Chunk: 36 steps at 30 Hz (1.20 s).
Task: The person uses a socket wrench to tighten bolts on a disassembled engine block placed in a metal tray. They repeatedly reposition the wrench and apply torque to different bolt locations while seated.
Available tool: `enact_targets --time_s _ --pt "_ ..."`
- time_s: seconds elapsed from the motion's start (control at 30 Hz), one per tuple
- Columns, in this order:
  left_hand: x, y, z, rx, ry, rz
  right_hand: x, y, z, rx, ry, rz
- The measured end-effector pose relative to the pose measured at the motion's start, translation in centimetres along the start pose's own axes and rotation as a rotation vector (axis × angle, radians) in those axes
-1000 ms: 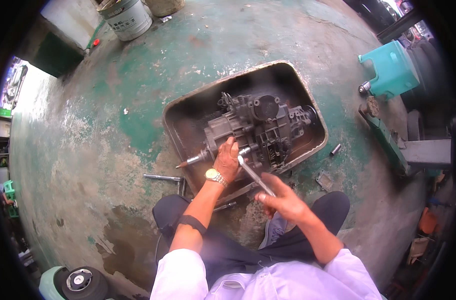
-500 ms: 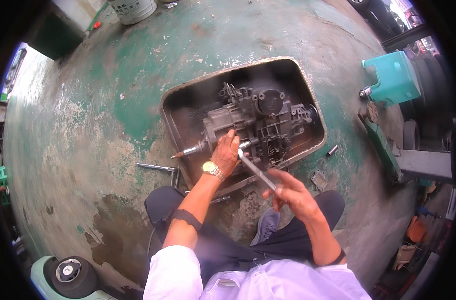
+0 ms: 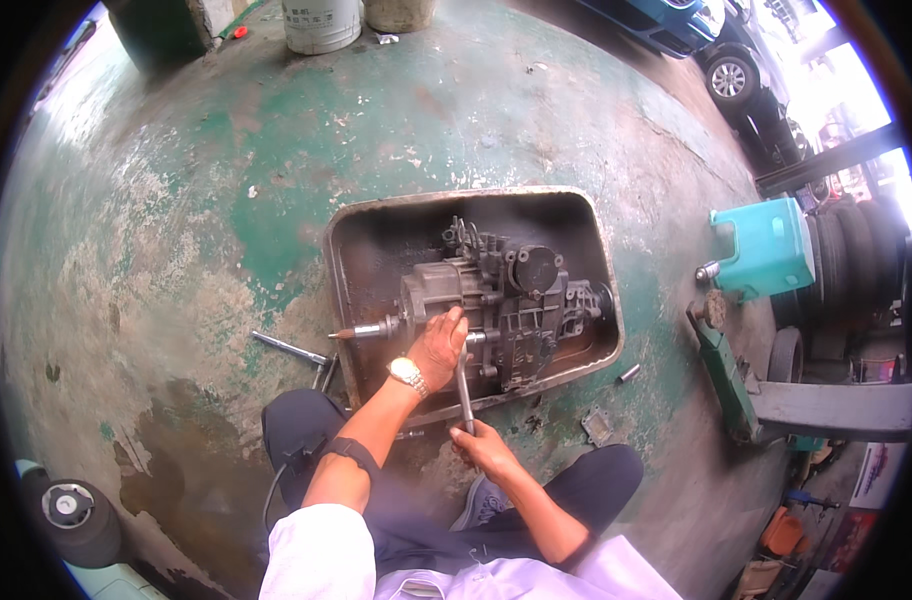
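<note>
A grimy grey metal pump assembly (image 3: 511, 300) lies in a dark, dirty metal tray (image 3: 371, 235) on the worn green floor. My left hand (image 3: 438, 345), with a gold watch on the wrist, rests flat on the assembly's near side, beside its protruding shaft (image 3: 361, 330). My right hand (image 3: 486, 448) grips the lower end of a silver wrench (image 3: 464, 390). The wrench stands nearly straight up from my hand, and its head meets the assembly just right of my left hand.
Loose steel tools (image 3: 296, 352) lie on the floor left of the tray. A small socket (image 3: 628, 374) and a metal plate (image 3: 596, 426) lie to the right. A teal plastic stool (image 3: 766, 250), a green jack (image 3: 721, 365), stacked tyres and buckets (image 3: 321, 22) ring the area.
My right hand has swung the wrench handle toward me, from slanting right to nearly vertical. My left hand has stayed on the assembly. The view has shifted, so the tray sits lower.
</note>
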<state>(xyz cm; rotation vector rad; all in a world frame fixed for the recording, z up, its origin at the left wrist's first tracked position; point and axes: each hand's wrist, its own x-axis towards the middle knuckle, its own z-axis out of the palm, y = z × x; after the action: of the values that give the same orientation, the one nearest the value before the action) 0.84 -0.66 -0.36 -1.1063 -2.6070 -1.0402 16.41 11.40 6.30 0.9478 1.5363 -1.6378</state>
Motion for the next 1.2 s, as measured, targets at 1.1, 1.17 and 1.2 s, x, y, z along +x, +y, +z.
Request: enact_targets --time_s 1.1,1.17,1.2 --pt "0.3 0.1 -0.5 0.066 -0.039 0.076 -1.1 -0.9 -0.9 0.095 -0.064 0.097" --pt "0.3 -0.1 0.0 0.058 -0.011 0.048 -5.3 -5.0 -2.0 0.066 -0.082 -0.061" --pt "0.1 -0.1 0.3 0.035 -0.047 -0.001 -7.1 -7.5 -2.9 0.123 -0.115 -0.127"
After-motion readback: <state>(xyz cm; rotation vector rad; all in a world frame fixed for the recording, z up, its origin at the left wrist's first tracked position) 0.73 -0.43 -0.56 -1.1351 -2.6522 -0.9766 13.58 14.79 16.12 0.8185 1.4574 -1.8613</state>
